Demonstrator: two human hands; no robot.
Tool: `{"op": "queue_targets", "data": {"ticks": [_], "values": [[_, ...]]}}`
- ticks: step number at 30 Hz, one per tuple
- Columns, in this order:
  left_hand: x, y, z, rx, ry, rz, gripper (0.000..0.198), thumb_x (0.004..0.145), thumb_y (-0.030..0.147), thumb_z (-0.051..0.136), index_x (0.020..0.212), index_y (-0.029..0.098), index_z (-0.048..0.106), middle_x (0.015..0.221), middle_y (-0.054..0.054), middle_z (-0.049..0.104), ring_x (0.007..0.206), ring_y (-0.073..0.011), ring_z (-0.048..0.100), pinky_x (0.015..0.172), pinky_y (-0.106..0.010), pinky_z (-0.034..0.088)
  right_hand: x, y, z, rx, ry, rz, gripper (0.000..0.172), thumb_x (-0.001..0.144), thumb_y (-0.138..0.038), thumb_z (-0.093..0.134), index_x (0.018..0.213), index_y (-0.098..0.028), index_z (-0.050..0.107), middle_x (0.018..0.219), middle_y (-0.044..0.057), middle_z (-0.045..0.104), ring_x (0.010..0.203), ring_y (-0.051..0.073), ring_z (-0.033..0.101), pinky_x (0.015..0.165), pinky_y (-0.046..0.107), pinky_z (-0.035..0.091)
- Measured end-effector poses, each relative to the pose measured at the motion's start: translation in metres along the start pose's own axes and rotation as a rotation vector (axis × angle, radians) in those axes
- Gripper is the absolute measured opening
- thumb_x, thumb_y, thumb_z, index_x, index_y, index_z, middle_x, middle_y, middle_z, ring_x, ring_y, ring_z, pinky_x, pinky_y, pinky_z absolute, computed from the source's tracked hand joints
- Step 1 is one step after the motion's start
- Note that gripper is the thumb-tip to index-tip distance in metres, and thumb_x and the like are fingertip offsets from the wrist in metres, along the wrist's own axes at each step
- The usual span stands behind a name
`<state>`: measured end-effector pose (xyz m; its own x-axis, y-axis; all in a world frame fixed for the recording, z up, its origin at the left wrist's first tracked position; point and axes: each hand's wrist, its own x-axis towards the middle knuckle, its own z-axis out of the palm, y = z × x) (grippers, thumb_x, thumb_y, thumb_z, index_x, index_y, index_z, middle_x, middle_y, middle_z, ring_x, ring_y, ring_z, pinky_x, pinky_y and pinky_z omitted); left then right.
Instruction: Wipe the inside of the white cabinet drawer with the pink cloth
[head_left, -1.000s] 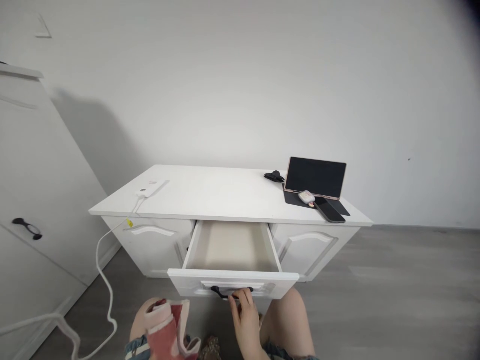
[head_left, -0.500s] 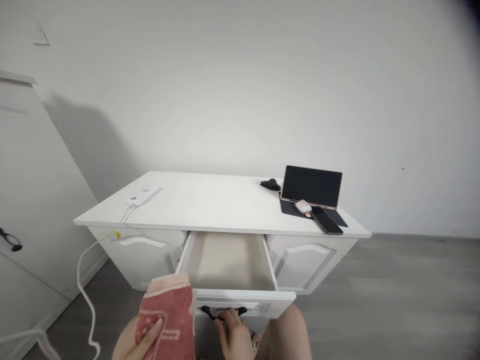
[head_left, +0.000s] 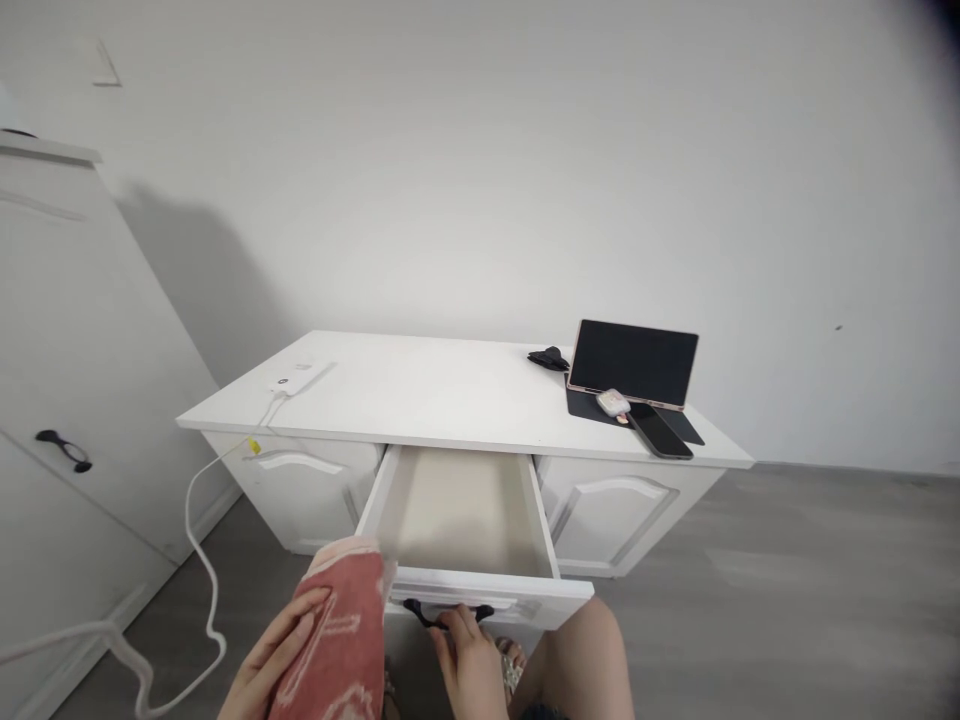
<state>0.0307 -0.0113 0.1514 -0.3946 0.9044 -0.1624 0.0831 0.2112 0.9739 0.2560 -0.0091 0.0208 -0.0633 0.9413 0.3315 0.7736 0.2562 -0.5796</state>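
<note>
The person's right hand [head_left: 474,665] was clamped on the black handle [head_left: 414,606], its fingers curled around the bar at the front of an open white drawer [head_left: 574,592]. To its left, the left hand [head_left: 274,650] gripped a red cloth [head_left: 341,630] with pale pink edging and light markings, its fingers laid across the near face; the thumb was hidden. The cloth stood up in front of the drawer's left front corner, though whether the two touched could not be told. A bare knee [head_left: 589,660] rose just right of the drawer front.

Above the drawer spread a white tabletop [head_left: 420,390]. On its right side, a dark-screened tablet [head_left: 634,360] leaned back on a dark cover [head_left: 583,403], a small white case [head_left: 613,403] and a black phone [head_left: 660,432] lying before it, a black object [head_left: 549,358] just to its left. At the far left lay a white power strip [head_left: 296,380], its white cord [head_left: 202,555] dropping past the edge near a tall white cabinet [head_left: 97,350].
</note>
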Motion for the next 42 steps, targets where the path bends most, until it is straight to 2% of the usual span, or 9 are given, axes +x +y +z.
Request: {"op": "queue_targets", "data": {"ticks": [7,12,15,19,23,27,31,36,42], "values": [[0.002,-0.024,0.003,0.058,-0.079,0.030,0.048,0.053,0.060,0.070,0.081,0.021,0.073,0.099,-0.006,0.072,0.102,-0.0307,0.061,0.087,-0.035,0.051,0.022,0.000,-0.007,-0.114,-0.020,0.020,0.013,0.090,-0.025,0.048,0.091,-0.028,0.061,0.088,-0.001,0.067,0.066,0.018,0.064,0.059,0.025,0.042],[-0.004,-0.046,0.028,0.331,0.325,0.364,0.045,0.078,0.049,0.050,0.107,0.018,0.066,0.121,-0.012,0.060,0.115,-0.0299,0.052,0.103,-0.043,0.035,0.037,-0.001,-0.011,-0.056,-0.052,0.081,0.014,0.091,-0.024,0.048,0.091,-0.025,0.061,0.091,0.000,0.067,0.071,0.018,0.065,0.062,0.024,0.043],[-0.004,-0.072,0.046,0.397,0.400,0.428,0.048,0.085,0.042,0.041,0.123,0.016,0.056,0.129,-0.016,0.052,0.120,-0.0303,0.048,0.102,-0.045,0.035,0.038,-0.002,-0.010,-0.068,-0.058,0.097,0.014,0.091,-0.024,0.048,0.093,-0.025,0.061,0.091,0.000,0.067,0.071,0.017,0.065,0.061,0.024,0.042],[-0.004,-0.096,0.064,0.349,0.315,0.354,0.052,0.087,0.040,0.040,0.136,0.021,0.043,0.133,-0.015,0.048,0.124,-0.0300,0.044,0.102,-0.046,0.036,0.044,0.001,-0.008,-0.072,-0.051,0.091,0.015,0.091,-0.026,0.047,0.093,-0.026,0.061,0.090,-0.001,0.067,0.072,0.017,0.066,0.059,0.023,0.042],[0.007,-0.087,0.087,0.373,0.242,0.385,0.059,0.089,0.038,0.039,0.143,0.018,0.028,0.140,-0.019,0.040,0.131,-0.0322,0.035,0.103,-0.049,0.033,0.058,0.005,-0.002,-0.064,0.002,0.088,0.017,0.092,-0.027,0.043,0.094,-0.025,0.060,0.094,0.000,0.066,0.074,0.017,0.066,0.060,0.023,0.043],[0.031,-0.074,0.126,0.353,0.170,0.518,0.059,0.091,0.029,0.033,0.146,0.016,0.016,0.148,-0.021,0.027,0.136,-0.0306,0.026,0.105,-0.048,0.032,0.067,0.008,0.007,-0.040,0.083,0.114,0.019,0.093,-0.032,0.041,0.098,-0.022,0.056,0.094,0.004,0.064,0.068,0.018,0.065,0.056,0.025,0.045],[0.038,-0.089,0.166,0.345,0.120,0.594,0.058,0.089,0.020,0.033,0.146,0.018,0.019,0.148,-0.020,0.026,0.138,-0.0294,0.020,0.104,-0.048,0.034,0.064,0.019,0.008,0.004,0.213,0.147,0.022,0.093,-0.034,0.039,0.100,-0.018,0.053,0.092,0.007,0.063,0.071,0.019,0.065,0.060,0.029,0.050],[0.031,-0.101,0.191,0.328,-0.171,0.649,0.051,0.087,0.012,0.028,0.136,0.016,0.041,0.153,-0.015,0.017,0.141,-0.0246,0.006,0.112,-0.048,0.017,0.054,0.046,0.005,0.046,0.234,-0.021,0.040,0.087,-0.012,0.035,0.123,-0.019,0.050,0.122,0.010,0.057,0.114,0.018,0.053,0.093,0.036,0.047],[0.029,-0.049,0.213,0.269,-0.669,0.812,0.036,0.081,0.014,0.046,0.110,0.025,0.065,0.140,-0.007,0.047,0.135,-0.0210,0.031,0.113,-0.041,0.014,0.071,0.042,0.007,-0.003,0.148,0.066,0.052,0.085,-0.010,0.030,0.133,-0.024,0.046,0.127,0.014,0.055,0.120,0.024,0.048,0.086,0.045,0.047]]}}
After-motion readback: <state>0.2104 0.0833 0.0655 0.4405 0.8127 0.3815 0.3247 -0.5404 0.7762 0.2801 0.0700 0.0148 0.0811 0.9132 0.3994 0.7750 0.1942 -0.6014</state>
